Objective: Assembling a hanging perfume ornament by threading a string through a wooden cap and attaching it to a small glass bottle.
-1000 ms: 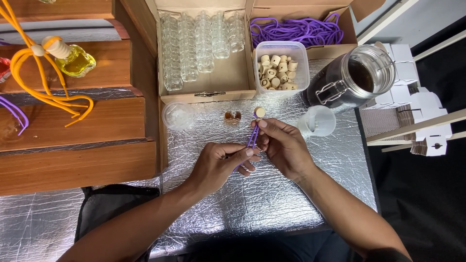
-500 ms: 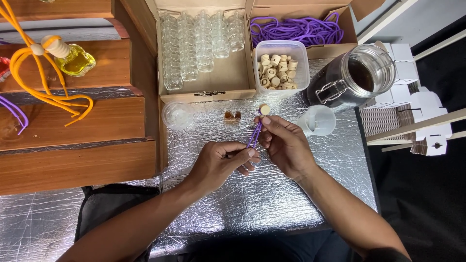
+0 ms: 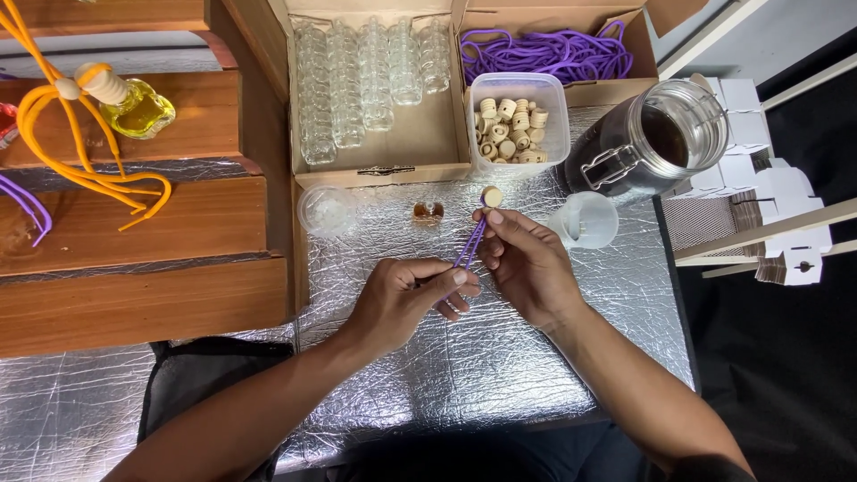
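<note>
My left hand [image 3: 406, 299] pinches the lower end of a purple cord [image 3: 468, 248] between thumb and fingertips. My right hand [image 3: 528, 263] grips the same cord higher up, just below a small round wooden cap [image 3: 491, 195] that sits on the cord's top end. Both hands hover over the silver foil-covered table [image 3: 464, 375]. A tiny glass bottle with amber liquid [image 3: 428, 211] stands just beyond my left hand, apart from it.
Behind are a cardboard box of empty glass bottles [image 3: 366, 76], a box of purple cords [image 3: 549, 54], a plastic tub of wooden caps [image 3: 511, 125], a dark-liquid glass jar [image 3: 647, 143], a white funnel [image 3: 585, 220] and a clear lid [image 3: 323, 210]. Wooden shelves [image 3: 134, 223] on the left hold an orange-corded filled bottle [image 3: 134, 107].
The wooden cap has slid a little farther up the cord, away from me, as my right hand shifted slightly. My left hand stays in place.
</note>
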